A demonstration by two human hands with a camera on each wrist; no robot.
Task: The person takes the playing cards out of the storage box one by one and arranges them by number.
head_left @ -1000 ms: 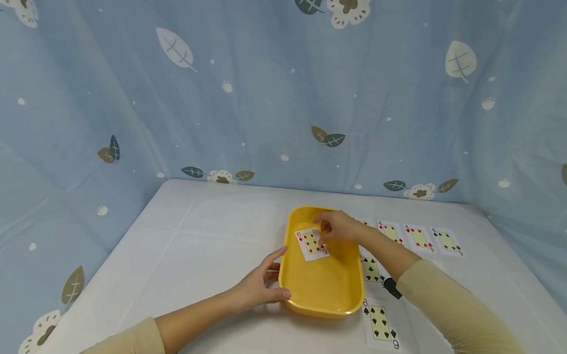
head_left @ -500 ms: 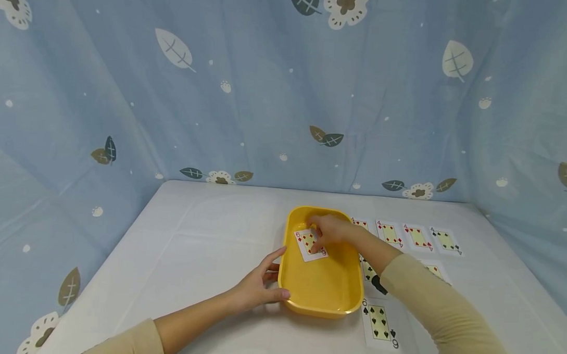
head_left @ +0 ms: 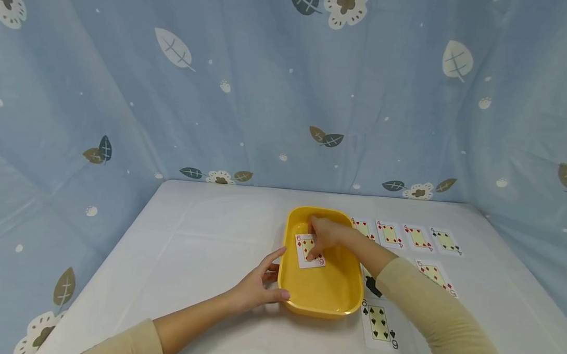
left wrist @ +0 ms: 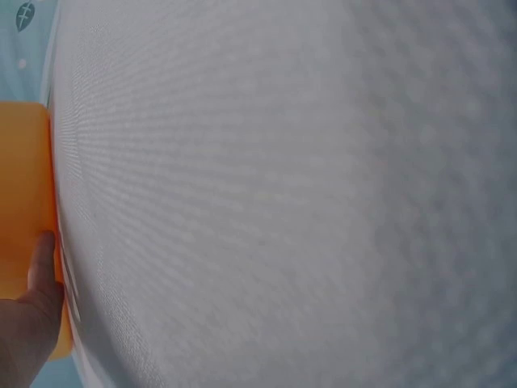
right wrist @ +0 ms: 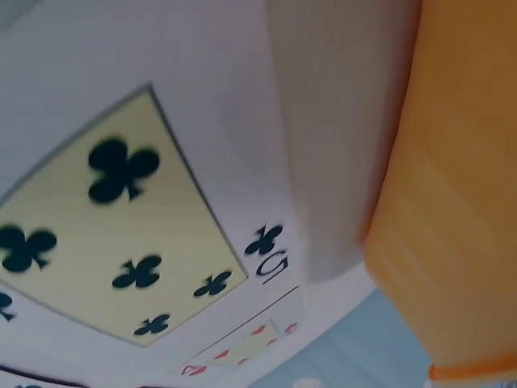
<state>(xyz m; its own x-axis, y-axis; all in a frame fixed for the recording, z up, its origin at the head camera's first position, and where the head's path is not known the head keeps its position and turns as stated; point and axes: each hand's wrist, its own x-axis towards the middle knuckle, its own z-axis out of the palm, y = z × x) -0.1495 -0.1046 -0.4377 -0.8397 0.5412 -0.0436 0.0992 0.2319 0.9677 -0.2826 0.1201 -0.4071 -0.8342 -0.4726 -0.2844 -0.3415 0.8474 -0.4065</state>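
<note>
A yellow tray (head_left: 321, 298) stands on the white tabletop in the head view. My left hand (head_left: 256, 286) holds its left side, the thumb at the near-left rim and fingers along the wall. That thumb (left wrist: 42, 271) also shows against the orange-looking tray side in the left wrist view. Inside the tray lies a six of diamonds playing card (head_left: 304, 253). My right hand (head_left: 327, 236) reaches over the tray's right rim and pinches this card with thumb and curled fingers. The hand hides the card's right part. No right fingers show in the right wrist view.
Right of the tray lie face-up cards: a back row of fours (head_left: 415, 237), a five of diamonds (head_left: 435, 276) and a six of spades (head_left: 379, 323). A five of clubs (right wrist: 137, 226) lies close beside the tray. A blue patterned curtain (head_left: 267, 93) surrounds the table.
My right hand has moved a little left and nearer me, and the six of diamonds has turned and slid slightly nearer. The left hand and tray stay nearly still.
</note>
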